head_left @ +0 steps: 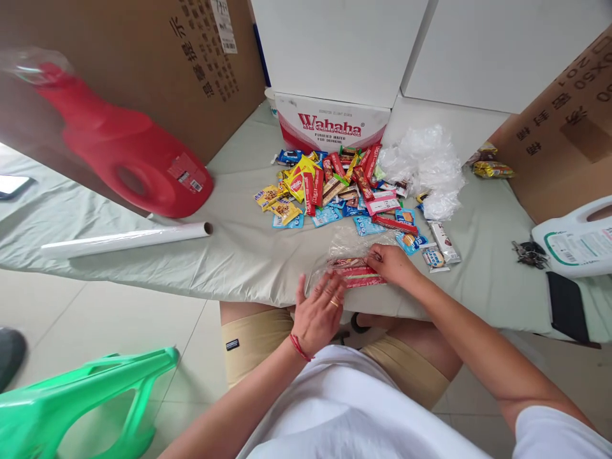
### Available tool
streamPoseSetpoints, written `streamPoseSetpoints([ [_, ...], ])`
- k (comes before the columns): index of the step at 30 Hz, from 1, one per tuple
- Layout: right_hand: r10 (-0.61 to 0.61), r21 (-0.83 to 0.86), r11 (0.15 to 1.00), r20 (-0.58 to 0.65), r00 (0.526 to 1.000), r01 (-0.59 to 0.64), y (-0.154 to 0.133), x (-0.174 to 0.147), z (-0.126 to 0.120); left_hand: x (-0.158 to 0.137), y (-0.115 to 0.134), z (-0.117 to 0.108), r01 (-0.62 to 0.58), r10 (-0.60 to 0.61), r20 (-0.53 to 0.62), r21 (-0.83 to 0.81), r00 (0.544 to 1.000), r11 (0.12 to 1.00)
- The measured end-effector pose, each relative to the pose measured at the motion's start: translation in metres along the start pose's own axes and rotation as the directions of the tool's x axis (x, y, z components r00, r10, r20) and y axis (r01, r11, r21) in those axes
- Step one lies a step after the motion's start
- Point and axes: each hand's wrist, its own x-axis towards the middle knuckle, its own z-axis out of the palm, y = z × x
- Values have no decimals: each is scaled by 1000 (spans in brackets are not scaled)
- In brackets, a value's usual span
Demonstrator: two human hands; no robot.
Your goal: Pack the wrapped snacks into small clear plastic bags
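Fingers spread, a left hand (318,312) rests at the near end of red packets (363,281) on the tabletop (239,255), close to its front edge, while the right hand (392,264) appears to pinch the rim of a clear bag (349,241) around them. Thin film could tear if tugged against the packets' stiff corners; with the edge so near, a loosened hold could spill them floorward. By count: two hands, one bag between them, at least two red packets, one red bottle (138,150), one white bottle (581,239), one white roll (129,240), one green stool (95,389). Snacks (329,185) piled beyond overlap too much to count.
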Motion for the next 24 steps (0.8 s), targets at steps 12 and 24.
streamPoseSetpoints([
  [12,-76,-92,993,-25,997,74,7,-1,-36,47,-29,-4,443,-441,41,-91,896,892],
  [24,-289,-140,937,204,936,320,-45,107,-17,62,-32,9,451,-468,25,-321,883,833],
])
